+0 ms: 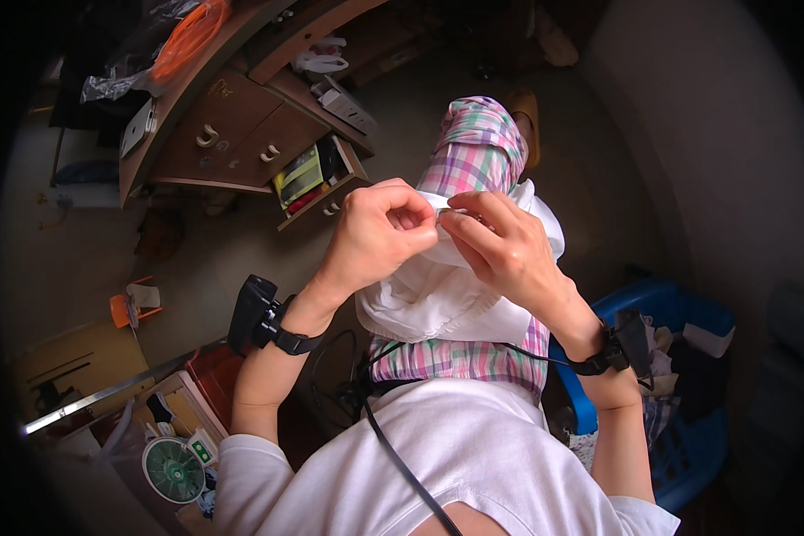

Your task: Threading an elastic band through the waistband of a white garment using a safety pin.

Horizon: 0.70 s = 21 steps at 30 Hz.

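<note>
A white cloth garment [429, 298] lies bunched across my lap, over plaid trousers [472, 161]. My left hand [392, 224] pinches at the upper edge of the white cloth, thumb and fingers together. My right hand [502, 234] meets it from the right, its thumb and forefinger nearly touching the left fingertips. Something small and thin shows between the fingertips; it is too small to name. Each wrist wears a black strap with a device. A black cable [402, 449] runs over my white shirt.
An open wooden drawer [321, 194] with packets stands ahead on the left, below a desk holding a bag of orange cord [191, 40]. A small green fan [174, 470] is at lower left. A blue plastic chair [579, 395] and basket with clothes are at my right.
</note>
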Each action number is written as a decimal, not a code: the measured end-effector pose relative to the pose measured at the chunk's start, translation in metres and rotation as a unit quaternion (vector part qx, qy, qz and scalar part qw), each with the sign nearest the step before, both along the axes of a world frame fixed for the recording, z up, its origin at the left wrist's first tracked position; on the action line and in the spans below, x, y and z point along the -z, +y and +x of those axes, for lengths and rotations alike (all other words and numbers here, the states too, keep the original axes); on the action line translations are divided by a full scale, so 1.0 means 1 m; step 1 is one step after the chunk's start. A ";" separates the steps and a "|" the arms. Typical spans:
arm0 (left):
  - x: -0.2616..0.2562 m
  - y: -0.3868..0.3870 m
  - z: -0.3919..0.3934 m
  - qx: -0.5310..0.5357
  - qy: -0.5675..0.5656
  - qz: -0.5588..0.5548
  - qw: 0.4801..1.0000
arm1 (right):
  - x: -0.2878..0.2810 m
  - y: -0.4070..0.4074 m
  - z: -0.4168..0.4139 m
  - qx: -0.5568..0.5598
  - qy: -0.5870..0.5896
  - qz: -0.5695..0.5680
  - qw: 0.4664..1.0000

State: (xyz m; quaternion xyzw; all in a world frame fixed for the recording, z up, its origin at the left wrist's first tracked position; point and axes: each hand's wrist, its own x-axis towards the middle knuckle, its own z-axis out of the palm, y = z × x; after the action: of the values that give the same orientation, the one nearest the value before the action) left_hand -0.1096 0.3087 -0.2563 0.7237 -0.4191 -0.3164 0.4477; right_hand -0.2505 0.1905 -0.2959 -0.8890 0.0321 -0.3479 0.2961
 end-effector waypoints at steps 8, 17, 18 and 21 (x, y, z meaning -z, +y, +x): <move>-0.004 -0.004 0.002 0.019 0.004 0.007 1.000 | 0.003 0.000 0.003 0.011 -0.033 -0.029 0.999; 0.000 -0.001 0.005 0.021 0.004 0.002 1.000 | 0.002 -0.006 0.002 -0.028 -0.035 -0.056 0.997; 0.000 -0.001 0.005 0.021 0.004 0.001 1.000 | 0.001 -0.007 0.001 -0.033 -0.027 -0.062 0.997; 0.001 -0.003 0.007 0.020 0.037 0.021 0.999 | -0.002 -0.011 0.000 -0.040 -0.017 -0.086 0.995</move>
State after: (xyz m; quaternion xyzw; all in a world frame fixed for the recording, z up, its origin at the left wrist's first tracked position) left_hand -0.1023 0.3061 -0.2569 0.7125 -0.4099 -0.3602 0.4410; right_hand -0.2504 0.1800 -0.2942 -0.9056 -0.0381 -0.3525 0.2327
